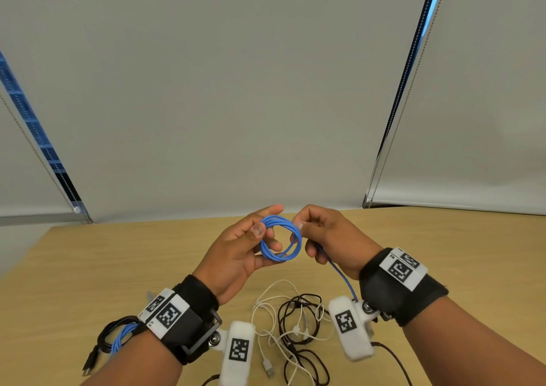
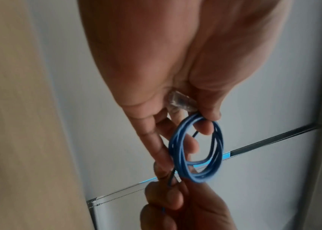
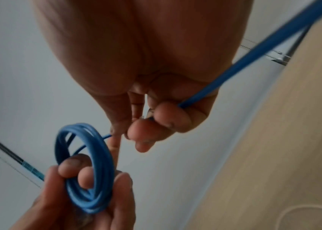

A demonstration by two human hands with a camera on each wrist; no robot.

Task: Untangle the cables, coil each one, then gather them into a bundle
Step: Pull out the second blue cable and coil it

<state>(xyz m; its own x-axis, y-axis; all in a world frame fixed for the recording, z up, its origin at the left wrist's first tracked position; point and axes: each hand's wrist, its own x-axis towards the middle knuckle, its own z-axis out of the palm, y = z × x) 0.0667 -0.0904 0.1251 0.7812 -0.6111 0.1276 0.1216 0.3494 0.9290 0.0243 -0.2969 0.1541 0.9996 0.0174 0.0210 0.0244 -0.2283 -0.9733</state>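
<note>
My left hand point(image 1: 267, 220) holds a small coil of blue cable point(image 1: 273, 255) above the table, thumb on its top and fingers through the ring. In the left wrist view the coil point(image 2: 175, 149) hangs from my fingers point(image 2: 205, 129), with a clear plug point(image 2: 179, 101) tucked under the thumb. My right hand point(image 1: 305, 235) pinches the same cable beside the coil. The loose blue tail point(image 1: 339, 273) runs down past my right wrist. In the right wrist view the tail point(image 3: 254, 51) passes under my curled fingers point(image 3: 168, 116) toward the coil point(image 3: 101, 155).
A tangle of white and black cables point(image 1: 295, 320) lies on the wooden table point(image 1: 88, 267) below my hands, a white USB plug point(image 1: 267, 368) at its near edge. Coiled black and blue cables point(image 1: 118, 338) lie behind my left wrist. Grey blinds close off the back.
</note>
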